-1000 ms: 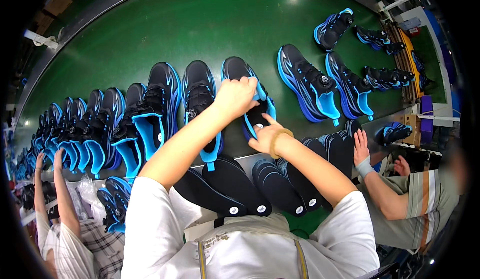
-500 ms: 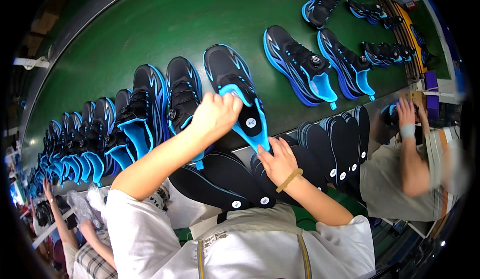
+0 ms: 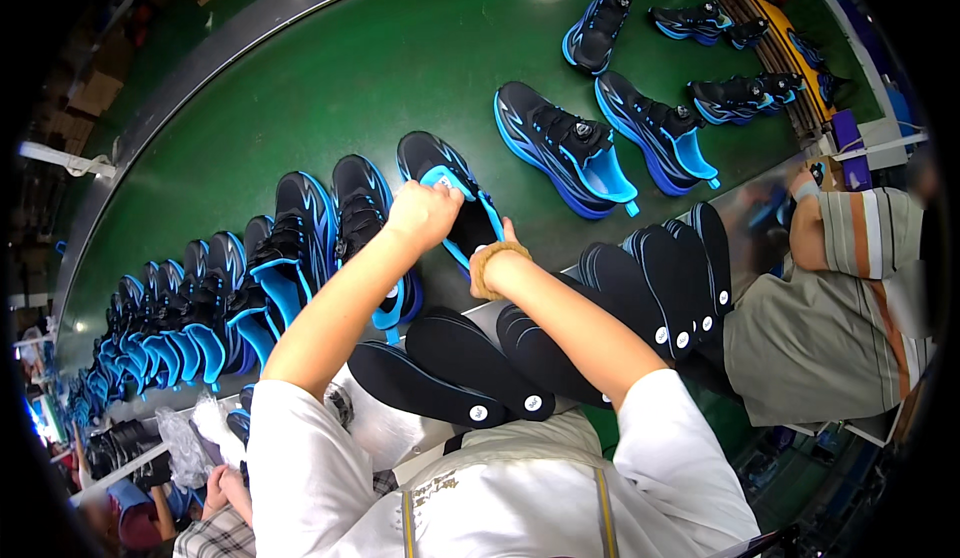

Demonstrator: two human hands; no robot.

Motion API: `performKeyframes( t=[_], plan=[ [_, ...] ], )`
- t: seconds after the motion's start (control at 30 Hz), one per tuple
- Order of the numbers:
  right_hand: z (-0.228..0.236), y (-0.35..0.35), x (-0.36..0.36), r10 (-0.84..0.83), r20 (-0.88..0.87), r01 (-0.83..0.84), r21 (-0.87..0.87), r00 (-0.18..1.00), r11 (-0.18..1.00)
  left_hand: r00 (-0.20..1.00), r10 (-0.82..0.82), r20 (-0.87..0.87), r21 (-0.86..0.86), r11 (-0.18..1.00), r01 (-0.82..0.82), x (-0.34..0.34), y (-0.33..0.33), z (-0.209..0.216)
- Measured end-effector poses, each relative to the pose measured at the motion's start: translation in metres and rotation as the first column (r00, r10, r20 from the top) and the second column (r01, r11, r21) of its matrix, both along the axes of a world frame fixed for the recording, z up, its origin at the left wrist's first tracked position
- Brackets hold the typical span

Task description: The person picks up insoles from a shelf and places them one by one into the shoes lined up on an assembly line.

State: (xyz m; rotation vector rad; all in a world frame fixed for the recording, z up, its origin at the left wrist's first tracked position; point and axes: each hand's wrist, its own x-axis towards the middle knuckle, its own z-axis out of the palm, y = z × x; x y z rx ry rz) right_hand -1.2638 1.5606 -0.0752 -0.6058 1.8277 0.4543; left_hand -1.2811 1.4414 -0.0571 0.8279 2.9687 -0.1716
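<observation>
A black and blue sports shoe [image 3: 428, 150] sits on the green work surface in front of me, its toe pointing away. My left hand [image 3: 425, 216] is closed on its light-blue tongue, pulling the opening wide. My right hand [image 3: 508, 232] is at the shoe's heel end. One finger shows beside the collar; the wrist and its tan band hide the rest, so its grip is unclear. The inside of the shoe looks dark. Below, several black insoles [image 3: 455, 358] with round white labels stand fanned along the near edge.
A long row of matching shoes [image 3: 205, 298] runs off to the left. Two more shoes [image 3: 560, 148] and others stand to the right and farther back. A co-worker in a striped shirt [image 3: 850, 248] is at the right; another person's hands [image 3: 225, 488] show at lower left.
My right hand has moved from pinching the heel collar to over the shoe's opening, now covering the white label seen inside. My left hand stays on the tongue. The view has shifted.
</observation>
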Motion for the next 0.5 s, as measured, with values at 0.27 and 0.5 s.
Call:
performKeyframes(
  t=[0.27, 0.5],
  plan=[
    [0.021, 0.007, 0.009, -0.179, -0.123, 0.137, -0.287, 0.976, 0.948, 0.918, 0.2, 0.342, 0.404, 0.851, -0.336, -0.002, -0.012, 0.007],
    [0.034, 0.037, 0.136, -0.192, -0.526, -0.395, -0.792, 0.829, 0.464, 0.771, 0.123, 0.625, 0.771, 0.058, -0.634, 0.011, -0.017, 0.02]
  ],
)
